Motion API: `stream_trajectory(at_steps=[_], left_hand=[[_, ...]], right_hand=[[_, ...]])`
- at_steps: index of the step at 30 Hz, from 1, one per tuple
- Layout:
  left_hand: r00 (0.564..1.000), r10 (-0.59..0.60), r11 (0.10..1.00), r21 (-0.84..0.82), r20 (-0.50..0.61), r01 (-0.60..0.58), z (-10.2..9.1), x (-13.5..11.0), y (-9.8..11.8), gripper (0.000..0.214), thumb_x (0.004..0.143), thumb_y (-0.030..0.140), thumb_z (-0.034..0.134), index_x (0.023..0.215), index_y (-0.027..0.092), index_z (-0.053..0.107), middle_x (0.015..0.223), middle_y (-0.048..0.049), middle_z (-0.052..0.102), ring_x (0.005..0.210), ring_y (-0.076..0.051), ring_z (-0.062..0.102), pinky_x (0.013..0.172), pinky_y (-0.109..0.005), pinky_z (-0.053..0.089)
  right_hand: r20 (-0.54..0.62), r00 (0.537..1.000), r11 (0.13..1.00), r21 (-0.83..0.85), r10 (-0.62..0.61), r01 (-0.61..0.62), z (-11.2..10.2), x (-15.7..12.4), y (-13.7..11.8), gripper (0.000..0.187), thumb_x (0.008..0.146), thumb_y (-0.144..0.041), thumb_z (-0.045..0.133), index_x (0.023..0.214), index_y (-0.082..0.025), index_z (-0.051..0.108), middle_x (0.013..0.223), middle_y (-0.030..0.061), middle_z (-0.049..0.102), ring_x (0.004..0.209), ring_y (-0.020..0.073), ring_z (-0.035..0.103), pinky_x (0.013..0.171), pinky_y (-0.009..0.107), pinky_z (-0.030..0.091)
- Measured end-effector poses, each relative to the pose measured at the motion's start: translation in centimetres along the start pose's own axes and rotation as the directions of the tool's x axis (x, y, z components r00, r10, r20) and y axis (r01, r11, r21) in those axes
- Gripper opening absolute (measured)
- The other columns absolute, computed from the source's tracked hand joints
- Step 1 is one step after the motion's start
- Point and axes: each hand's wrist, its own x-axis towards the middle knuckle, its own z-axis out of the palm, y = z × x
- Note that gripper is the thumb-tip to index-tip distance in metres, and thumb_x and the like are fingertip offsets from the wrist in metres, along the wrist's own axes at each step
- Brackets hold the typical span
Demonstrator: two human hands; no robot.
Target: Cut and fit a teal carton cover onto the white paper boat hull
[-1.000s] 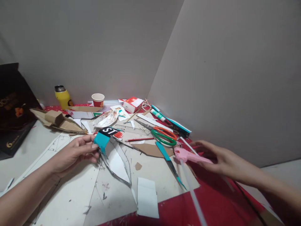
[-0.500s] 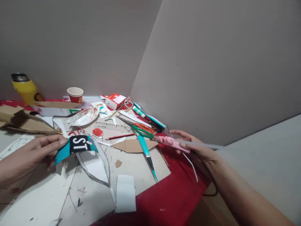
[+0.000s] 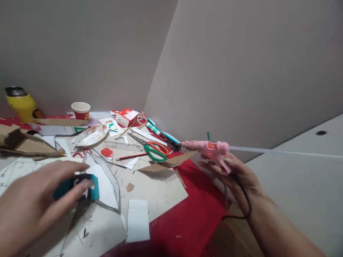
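Observation:
My left hand (image 3: 40, 196) is low on the left with thumb and forefinger apart. Beneath its fingers is a teal and black card piece (image 3: 95, 191) with white letters, partly covered by the thumb. That piece overlaps a white, boat-shaped paper form (image 3: 108, 184) on the work surface. On the right, my right hand (image 3: 242, 175) is closed round the handle of a pink hot glue gun (image 3: 221, 153). Its nozzle points left, and a long clear glue stick (image 3: 268, 151) sticks out of the back. A pointed brown cardboard piece (image 3: 163, 166) lies tilted below the nozzle.
Scissors (image 3: 154, 151), a red pencil (image 3: 132, 156), a ruler (image 3: 123, 145) and paper scraps cover the board (image 3: 158, 196). A paper cup (image 3: 81, 111) and yellow bottle (image 3: 23, 107) stand behind. A folded white card (image 3: 138, 221) lies in front. Grey walls meet at the back; the gun's cord (image 3: 248, 207) hangs down.
My left hand has lowered the lettered card onto the white form and spread its fingers. The glue gun has risen and turned upright. A teal and black strip beside the scissors has left its place.

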Motion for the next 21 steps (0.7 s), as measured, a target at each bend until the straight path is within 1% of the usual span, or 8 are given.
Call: stream_trajectory(at_steps=[2,3,6,9,11,13,16,21], left_hand=[[0.988,0.149,0.987,-0.063,0.039,-0.146,1.0,-0.8,2.3,0.023,0.069,0.047,0.071,0.092,0.047,0.073,0.097,0.0061,0.076,0.087,-0.030,0.068,0.074,-0.037,0.052],[0.983,0.169,0.980,-0.114,0.077,-0.160,1.5,-0.9,3.4,0.022,0.071,0.045,0.070,0.092,0.045,0.074,0.095,0.0033,0.077,0.085,-0.031,0.068,0.074,-0.038,0.052],[0.978,0.149,0.964,-0.240,0.146,-0.111,3.2,-0.2,6.7,0.024,0.071,0.047,0.071,0.091,0.037,0.076,0.093,-0.0060,0.077,0.084,-0.034,0.069,0.073,-0.040,0.050],[0.954,0.178,0.956,-0.273,0.240,-0.110,5.4,1.7,9.4,0.044,0.069,0.051,0.071,0.108,0.030,0.070,0.099,-0.0110,0.075,0.081,-0.033,0.067,0.071,-0.039,0.047],[0.945,0.208,0.954,-0.265,0.253,-0.139,7.2,3.1,10.8,0.049,0.064,0.052,0.074,0.105,0.025,0.069,0.091,-0.0135,0.074,0.081,-0.034,0.066,0.072,-0.040,0.045],[0.945,0.169,0.966,-0.236,0.279,-0.104,8.8,4.3,11.9,0.035,0.065,0.044,0.075,0.091,0.022,0.070,0.084,-0.0147,0.072,0.080,-0.034,0.064,0.072,-0.041,0.043],[0.948,0.147,0.969,-0.232,0.282,-0.082,10.4,5.7,12.7,0.008,0.075,0.027,0.062,0.069,0.021,0.063,0.067,-0.0110,0.067,0.072,-0.030,0.063,0.070,-0.040,0.040],[0.939,0.088,0.947,-0.321,0.333,0.025,10.2,7.4,12.5,0.030,0.077,0.026,0.060,0.050,0.022,0.048,0.047,-0.0016,0.053,0.058,-0.021,0.058,0.059,-0.032,0.036]], right_hand=[[-0.058,0.998,0.982,0.187,-0.006,0.016,1.0,-0.2,-0.7,0.033,0.077,-0.054,0.058,0.097,-0.028,0.063,0.082,0.0060,0.067,0.054,0.0189,0.053,0.081,0.048,0.054],[-0.069,0.998,0.972,0.236,-0.008,0.024,1.6,-0.2,-1.0,0.030,0.076,-0.052,0.060,0.094,-0.028,0.063,0.075,0.0040,0.065,0.049,0.0164,0.047,0.082,0.048,0.054],[-0.023,1.000,0.936,0.350,-0.019,0.026,3.8,0.1,-2.1,0.029,0.075,-0.052,0.062,0.092,-0.029,0.061,0.065,-0.0012,0.056,0.042,0.0121,0.033,0.082,0.049,0.054],[0.049,0.998,0.881,0.473,-0.039,0.011,6.1,0.3,-3.3,0.026,0.074,-0.051,0.063,0.086,-0.029,0.061,0.059,-0.0045,0.048,0.042,0.0111,0.029,0.083,0.048,0.054],[0.100,0.994,0.831,0.556,-0.054,-0.011,7.4,0.4,-3.8,0.022,0.073,-0.047,0.066,0.081,-0.028,0.060,0.057,-0.0055,0.045,0.042,0.0109,0.028,0.083,0.047,0.054],[0.142,0.988,0.775,0.630,-0.057,-0.046,8.2,0.6,-4.1,0.020,0.071,-0.043,0.068,0.081,-0.027,0.060,0.059,-0.0047,0.048,0.044,0.0112,0.032,0.082,0.046,0.055],[0.178,0.982,0.738,0.671,-0.057,-0.078,8.5,1.0,-4.1,0.021,0.071,-0.040,0.067,0.085,-0.026,0.060,0.067,-0.0022,0.053,0.048,0.0123,0.038,0.082,0.045,0.054],[0.095,0.991,0.773,0.634,-0.095,0.013,7.3,1.3,-4.0,0.022,0.075,-0.048,0.061,0.080,-0.027,0.059,0.070,-0.0011,0.052,0.050,0.0133,0.036,0.086,0.044,0.054]])
